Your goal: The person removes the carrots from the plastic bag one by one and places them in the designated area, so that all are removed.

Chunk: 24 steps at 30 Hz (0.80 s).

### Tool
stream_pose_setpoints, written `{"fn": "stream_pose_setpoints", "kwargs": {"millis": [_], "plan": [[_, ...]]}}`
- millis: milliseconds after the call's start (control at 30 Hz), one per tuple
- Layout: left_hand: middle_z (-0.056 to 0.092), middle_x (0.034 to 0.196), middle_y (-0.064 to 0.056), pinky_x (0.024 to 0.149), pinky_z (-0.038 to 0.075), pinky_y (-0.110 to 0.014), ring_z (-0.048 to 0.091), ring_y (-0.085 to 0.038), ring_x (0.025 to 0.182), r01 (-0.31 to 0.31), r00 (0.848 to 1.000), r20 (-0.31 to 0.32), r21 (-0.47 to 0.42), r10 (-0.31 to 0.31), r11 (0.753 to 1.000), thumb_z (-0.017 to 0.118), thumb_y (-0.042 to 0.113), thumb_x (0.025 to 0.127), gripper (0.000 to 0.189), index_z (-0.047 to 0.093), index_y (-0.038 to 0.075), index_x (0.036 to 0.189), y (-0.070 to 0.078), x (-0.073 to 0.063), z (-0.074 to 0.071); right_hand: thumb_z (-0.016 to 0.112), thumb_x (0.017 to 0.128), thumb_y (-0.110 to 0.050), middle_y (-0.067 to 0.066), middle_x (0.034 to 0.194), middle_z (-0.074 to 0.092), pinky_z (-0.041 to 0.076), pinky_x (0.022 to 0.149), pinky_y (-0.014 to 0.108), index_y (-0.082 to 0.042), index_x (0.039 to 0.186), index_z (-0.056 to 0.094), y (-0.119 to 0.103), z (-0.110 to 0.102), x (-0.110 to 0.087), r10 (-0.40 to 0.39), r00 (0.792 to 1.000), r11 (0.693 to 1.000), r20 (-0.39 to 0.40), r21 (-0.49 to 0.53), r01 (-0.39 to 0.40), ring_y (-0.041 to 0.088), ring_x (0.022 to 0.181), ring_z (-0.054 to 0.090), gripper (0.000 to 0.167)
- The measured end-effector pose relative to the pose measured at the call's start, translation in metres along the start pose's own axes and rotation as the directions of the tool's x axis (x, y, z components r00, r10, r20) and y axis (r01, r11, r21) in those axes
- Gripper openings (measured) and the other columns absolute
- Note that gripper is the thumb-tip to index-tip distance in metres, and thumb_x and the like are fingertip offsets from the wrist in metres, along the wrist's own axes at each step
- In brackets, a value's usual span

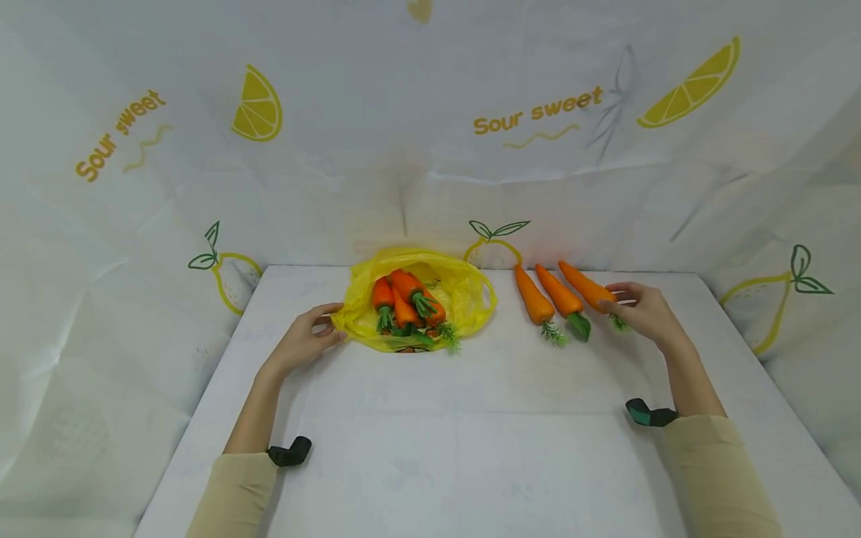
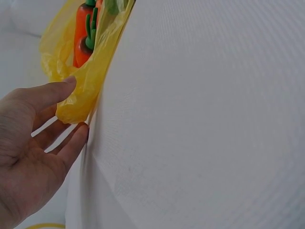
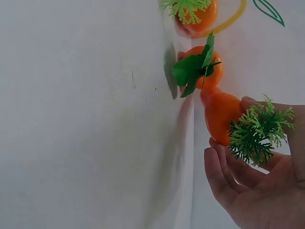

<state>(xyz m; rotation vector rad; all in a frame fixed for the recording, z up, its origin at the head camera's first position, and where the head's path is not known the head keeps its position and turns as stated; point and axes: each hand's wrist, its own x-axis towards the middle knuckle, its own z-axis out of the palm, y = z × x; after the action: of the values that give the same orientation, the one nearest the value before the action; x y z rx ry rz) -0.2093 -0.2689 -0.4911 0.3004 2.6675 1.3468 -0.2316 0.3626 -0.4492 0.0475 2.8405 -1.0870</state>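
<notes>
Against a lemon-printed backdrop (image 1: 363, 149), at the white table (image 1: 430, 448)'s far side, the left hand (image 1: 306, 345) pinches a yellow bag (image 1: 474, 291)'s left edge, apparently steadying its mouth around several carrots (image 1: 408, 284), while, rightward, the right hand (image 1: 642, 308) clamps the rightmost loose carrot (image 1: 584, 285) between thumb and fingers.

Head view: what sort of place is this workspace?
Probably a makeshift recording booth: white sheeting with "Sour sweet" lettering hangs behind and beside a white table, with a black left wrist camera in view.
</notes>
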Motion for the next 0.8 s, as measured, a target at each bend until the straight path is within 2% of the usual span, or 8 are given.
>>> {"fn": "stream_pose_setpoints", "kwargs": {"millis": [100,367,800], "plan": [[0.049,0.166,-0.022,0.120,0.053,-0.061,0.057,-0.048,0.145,-0.003,1.000,0.000,-0.004,0.003,1.000,0.074,0.018,0.104,0.061,0.052,0.007,0.160,-0.0010,0.0006,-0.0002,0.059,0.112,-0.040,0.043,0.149,0.053,0.055,0.109,0.071,0.010,0.153,0.049,0.0021,0.0010,0.0022,0.000,1.000,1.000,0.013,-0.006,0.001,0.059,0.130,0.058,0.065],[0.049,0.167,-0.023,0.120,0.052,-0.061,0.057,-0.048,0.145,-0.006,1.000,0.002,-0.011,0.006,1.000,0.074,0.018,0.103,0.062,0.052,0.006,0.160,-0.0021,-0.0003,0.0000,0.060,0.111,-0.039,0.044,0.150,0.051,0.051,0.115,0.072,0.011,0.154,0.046,0.0070,0.0052,0.0062,0.030,0.998,1.000,0.053,-0.008,-0.030,0.059,0.136,0.053,0.067],[0.050,0.167,-0.020,0.122,0.051,-0.062,0.057,-0.047,0.146,0.011,1.000,0.003,-0.009,-0.011,1.000,0.074,0.020,0.103,0.061,0.053,0.009,0.159,-0.0017,-0.0001,-0.0009,0.062,0.110,-0.036,0.044,0.152,0.050,0.050,0.116,0.071,0.011,0.154,0.046,0.0092,0.0093,0.0083,0.038,0.996,0.999,0.077,0.020,-0.040,0.058,0.136,0.051,0.065]]}}
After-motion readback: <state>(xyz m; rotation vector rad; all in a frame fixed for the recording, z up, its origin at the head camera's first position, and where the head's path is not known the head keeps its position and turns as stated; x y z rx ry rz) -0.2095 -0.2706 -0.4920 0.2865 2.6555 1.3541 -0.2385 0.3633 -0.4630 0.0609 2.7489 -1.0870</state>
